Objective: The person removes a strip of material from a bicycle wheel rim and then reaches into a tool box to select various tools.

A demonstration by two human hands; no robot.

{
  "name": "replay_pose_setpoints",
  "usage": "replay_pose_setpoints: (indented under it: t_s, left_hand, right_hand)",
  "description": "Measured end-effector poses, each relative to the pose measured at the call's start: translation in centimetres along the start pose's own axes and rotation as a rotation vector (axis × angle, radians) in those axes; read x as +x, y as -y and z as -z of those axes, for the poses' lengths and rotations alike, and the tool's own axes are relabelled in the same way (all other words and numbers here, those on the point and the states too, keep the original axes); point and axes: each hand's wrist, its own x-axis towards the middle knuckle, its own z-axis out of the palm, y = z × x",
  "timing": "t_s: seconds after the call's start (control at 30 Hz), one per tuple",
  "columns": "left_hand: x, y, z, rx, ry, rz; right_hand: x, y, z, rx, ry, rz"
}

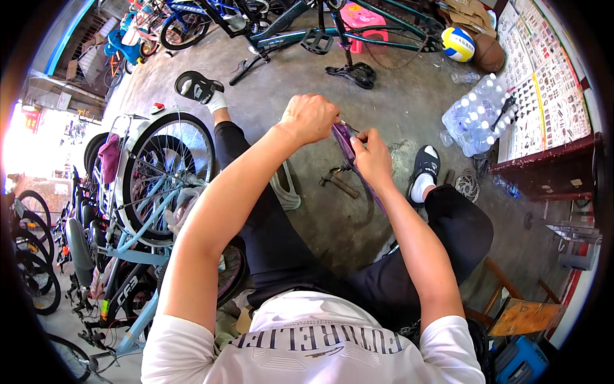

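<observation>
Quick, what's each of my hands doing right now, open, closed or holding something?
Left hand: closed, by the upper end of a purple part; what it grips is hidden.
Right hand: closed, appears to hold the purple part.

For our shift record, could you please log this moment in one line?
left hand: closed at upper end of purple part | right hand: closed at purple part | hammer: lying on floor

The 1 head view looks steeply down through a wide fisheye, with the shirt [313,366] nearest at the lower edge. Beyond the hands [309,119], it faces forward across the floor [265,89] to a bike [284,24] at the upper edge.
</observation>
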Motion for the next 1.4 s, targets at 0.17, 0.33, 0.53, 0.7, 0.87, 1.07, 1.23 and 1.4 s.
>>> replay_pose_setpoints:
  t_s: [0.17,0.33,0.53,0.7,0.87,1.07,1.23,1.4]
  left_hand:
    - [-0.6,-0.1,-1.1,0.044,-0.171,-0.046]
    - [-1.8,-0.6,-2.5,0.034,-0.301,0.021]
    - [-2.4,-0.6,-4.1,-0.018,-0.377,0.128]
    - [-2.0,-0.3,-4.7,-0.047,-0.379,0.175]
    - [-1.8,0.6,-4.9,-0.086,-0.336,0.225]
    - [-0.7,1.4,-4.1,-0.099,-0.232,0.230]
    - [0.0,2.0,-4.0,-0.107,-0.171,0.228]
    - [0.3,2.1,-3.8,-0.087,-0.134,0.232]
  right_hand:
    - [0.4,-0.2,0.2,0.013,0.033,-0.037]
    - [0.5,0.0,0.3,0.025,0.046,-0.070]
    - [0.5,0.3,0.2,0.036,0.043,-0.046]
    - [0.3,0.5,0.3,0.014,0.025,-0.024]
    - [-0.2,1.5,0.7,-0.049,0.002,0.007]
    - [-0.2,1.3,0.6,-0.005,0.019,-0.015]
    - [-0.4,1.5,0.5,-0.031,-0.001,-0.008]
    - [-0.4,1.1,0.3,-0.037,-0.022,0.021]
